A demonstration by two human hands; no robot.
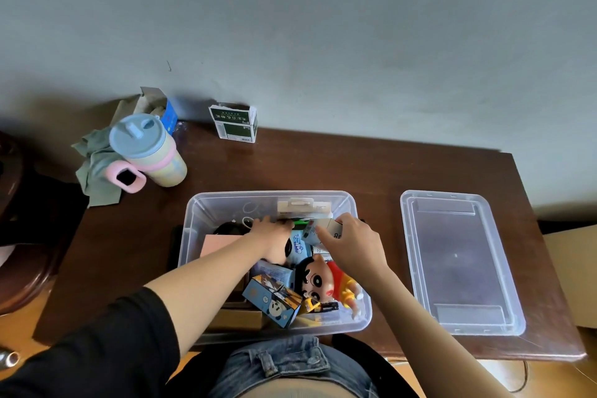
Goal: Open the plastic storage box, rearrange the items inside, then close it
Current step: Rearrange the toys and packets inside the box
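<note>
The clear plastic storage box (193, 223) stands open at the table's front edge, full of small items. Its lid (458, 265) lies flat to the right. Both hands are inside the box near its far side. My left hand (274, 236) reaches in with fingers stretched toward a dark item by the far wall. My right hand (352, 242) grips a small white carton (326, 228). A cartoon boy figure (323, 281) in a red shirt and a blue panda-print box (274, 300) lie at the near end. A pink flat box (216, 244) lies at the left.
A pastel tumbler with a pink handle (148, 152) stands on a grey-green cloth (97, 168) at the back left. A green-and-white carton (234, 123) stands by the wall. A torn blue box (161, 107) lies behind the tumbler. A wooden chair (19, 236) is left of the table.
</note>
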